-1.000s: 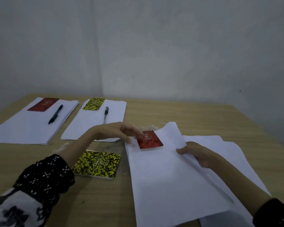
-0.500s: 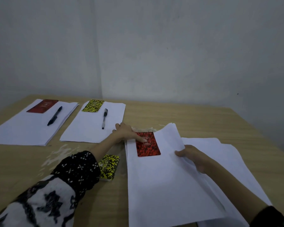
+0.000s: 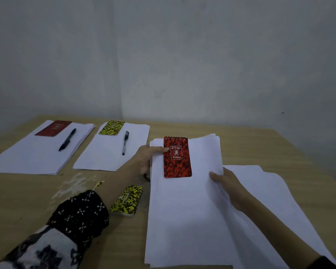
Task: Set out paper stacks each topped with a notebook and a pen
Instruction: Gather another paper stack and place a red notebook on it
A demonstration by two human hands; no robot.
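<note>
Resting on wooden table (image 3: pixel 260 144) by grey wall (image 3: pixel 202 55), fingers (image 3: pixel 159 149) touching red notebook (image 3: pixel 177 164)

Light wooden table (image 3: pixel 260 144) against plain grey-white walls (image 3: pixel 202 55) meeting in corner; light dim, possibly overhead.

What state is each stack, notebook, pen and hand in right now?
Left paper stack: complete, red notebook and black pen on top.
Middle paper stack: complete, yellow notebook and pen on top.
Third paper stack: red spiral notebook on top, no pen.
Spare yellow notebook: flat on table, unplaced.
Loose sheets: fanned, unstacked.
Left hand: touching the spiral notebook's edge.
Right hand: gripping the third stack's right edge.
</note>
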